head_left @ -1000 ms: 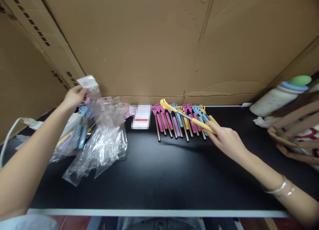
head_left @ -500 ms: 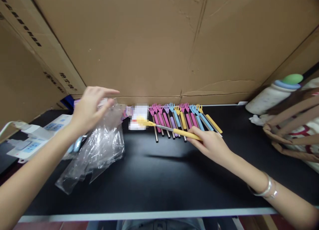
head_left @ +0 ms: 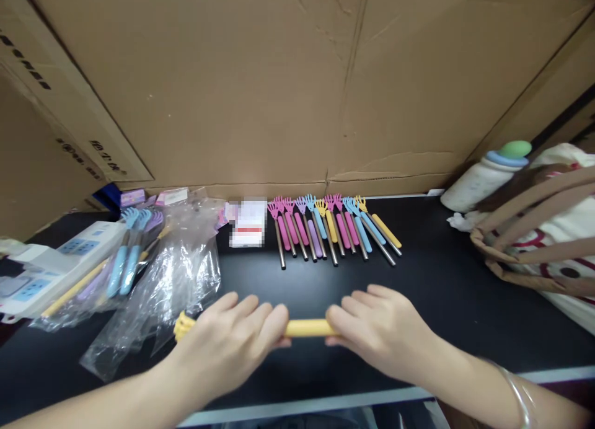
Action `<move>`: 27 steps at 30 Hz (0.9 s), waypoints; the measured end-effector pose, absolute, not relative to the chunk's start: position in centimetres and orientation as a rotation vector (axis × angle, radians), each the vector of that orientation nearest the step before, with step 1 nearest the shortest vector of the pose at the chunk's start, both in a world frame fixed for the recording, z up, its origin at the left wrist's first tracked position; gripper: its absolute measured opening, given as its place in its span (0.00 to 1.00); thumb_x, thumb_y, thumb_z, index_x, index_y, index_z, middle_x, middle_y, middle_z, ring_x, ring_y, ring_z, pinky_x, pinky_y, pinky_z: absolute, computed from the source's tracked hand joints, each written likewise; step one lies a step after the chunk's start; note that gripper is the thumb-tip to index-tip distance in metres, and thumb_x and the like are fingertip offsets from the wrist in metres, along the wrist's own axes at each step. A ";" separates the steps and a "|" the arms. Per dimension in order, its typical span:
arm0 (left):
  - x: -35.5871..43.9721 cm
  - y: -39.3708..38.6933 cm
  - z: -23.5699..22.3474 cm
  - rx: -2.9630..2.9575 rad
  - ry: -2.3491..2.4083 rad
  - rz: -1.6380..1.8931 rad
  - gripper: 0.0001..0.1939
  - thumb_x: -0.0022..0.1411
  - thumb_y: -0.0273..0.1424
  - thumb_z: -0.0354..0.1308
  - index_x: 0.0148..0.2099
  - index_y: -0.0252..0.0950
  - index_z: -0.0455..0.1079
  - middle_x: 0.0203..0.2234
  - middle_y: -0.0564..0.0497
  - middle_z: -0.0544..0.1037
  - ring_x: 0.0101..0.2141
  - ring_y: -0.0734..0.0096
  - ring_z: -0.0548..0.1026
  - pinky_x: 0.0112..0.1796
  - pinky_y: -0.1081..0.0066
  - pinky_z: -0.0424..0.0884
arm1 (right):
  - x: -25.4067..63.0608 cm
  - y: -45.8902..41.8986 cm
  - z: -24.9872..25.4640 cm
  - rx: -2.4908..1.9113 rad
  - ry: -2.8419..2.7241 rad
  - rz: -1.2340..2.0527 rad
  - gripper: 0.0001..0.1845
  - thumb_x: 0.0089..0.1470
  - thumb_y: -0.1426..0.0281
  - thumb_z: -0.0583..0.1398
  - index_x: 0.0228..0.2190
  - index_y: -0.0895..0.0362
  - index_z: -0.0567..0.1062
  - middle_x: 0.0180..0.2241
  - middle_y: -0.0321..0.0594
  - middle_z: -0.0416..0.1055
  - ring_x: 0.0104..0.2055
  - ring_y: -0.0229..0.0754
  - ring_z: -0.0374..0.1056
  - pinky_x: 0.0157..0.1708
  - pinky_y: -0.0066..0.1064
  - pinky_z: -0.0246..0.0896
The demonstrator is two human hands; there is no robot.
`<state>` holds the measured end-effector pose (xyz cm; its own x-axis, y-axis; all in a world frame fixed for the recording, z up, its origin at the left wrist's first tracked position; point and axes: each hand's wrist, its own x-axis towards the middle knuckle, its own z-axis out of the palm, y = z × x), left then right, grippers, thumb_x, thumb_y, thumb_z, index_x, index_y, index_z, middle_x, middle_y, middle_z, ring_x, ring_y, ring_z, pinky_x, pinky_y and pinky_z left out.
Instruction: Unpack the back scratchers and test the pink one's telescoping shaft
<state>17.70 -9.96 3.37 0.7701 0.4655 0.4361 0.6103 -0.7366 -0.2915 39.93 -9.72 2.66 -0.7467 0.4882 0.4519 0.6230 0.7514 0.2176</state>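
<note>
Smooth, matte black tabletop point(head_left: 441, 280) spreads beneath our grip, its straight pale edge on the side nearest us. Around our right wrist sits a shiny, rigid bracelet point(head_left: 520, 395). Above the table we hold a yellow clawed stick point(head_left: 309, 328) level and crosswise: our left hand point(head_left: 232, 339) is closed around it toward the curled, fingerlike head, and our right hand point(head_left: 376, 327) is wrapped around the handle. Between our fists shows a stretch of round, plain yellow handle.

Left of our grip and just beyond it, thin, crinkled clear bags point(head_left: 186, 255) catch the light. Farther left, two blue clawed sticks point(head_left: 125, 255) lie beside a flat white power strip point(head_left: 51, 268).

Beyond our hands we see a row of clawed sticks point(head_left: 341, 230), pink, purple, blue and yellow, with slim metal shafts and rounded handles. To its left lies a blurred white card point(head_left: 248, 221). Beyond our right hand are crumpled white tissue point(head_left: 460, 221), a soft bag point(head_left: 548, 230) with brown straps, and a speckled, tilted cylindrical bottle point(head_left: 481, 184). Creased brown cardboard point(head_left: 242, 94) rises behind everything.
</note>
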 end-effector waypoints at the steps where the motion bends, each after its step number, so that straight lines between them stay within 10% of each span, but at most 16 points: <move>1: 17.6 -10.6 3.6 -2.582 -0.825 -0.441 0.16 0.69 0.30 0.38 0.28 0.38 0.58 0.15 0.56 0.64 0.17 0.71 0.62 0.22 0.68 0.52 | 40.2 -10.2 2.6 -0.827 -2.584 -0.508 0.19 0.63 0.61 0.46 0.23 0.55 0.64 0.16 0.31 0.60 0.18 0.35 0.52 0.23 0.31 0.40; 12: 4.8 -7.9 2.5 -2.134 -1.339 -0.254 0.17 0.66 0.37 0.40 0.31 0.41 0.66 0.13 0.53 0.69 0.16 0.62 0.69 0.19 0.71 0.48 | 64.9 -8.8 -0.7 -2.096 -2.001 -0.675 0.20 0.55 0.49 0.48 0.28 0.50 0.67 0.08 0.33 0.55 0.07 0.38 0.51 0.13 0.30 0.37; 16: 9.0 -5.9 2.2 -2.373 -1.168 -0.299 0.16 0.67 0.37 0.40 0.33 0.40 0.66 0.18 0.54 0.74 0.19 0.67 0.71 0.22 0.71 0.56 | 62.7 -4.3 -0.9 -2.269 -2.016 -0.315 0.20 0.60 0.58 0.40 0.38 0.55 0.65 0.18 0.43 0.69 0.20 0.47 0.67 0.19 0.33 0.51; 27: 16.1 -2.0 3.8 -2.533 -0.729 -0.364 0.13 0.68 0.36 0.44 0.35 0.40 0.67 0.23 0.56 0.74 0.27 0.72 0.71 0.30 0.70 0.58 | 56.3 3.4 -1.3 -2.256 -2.144 -0.225 0.22 0.59 0.55 0.43 0.35 0.55 0.69 0.34 0.44 0.74 0.33 0.48 0.70 0.24 0.31 0.51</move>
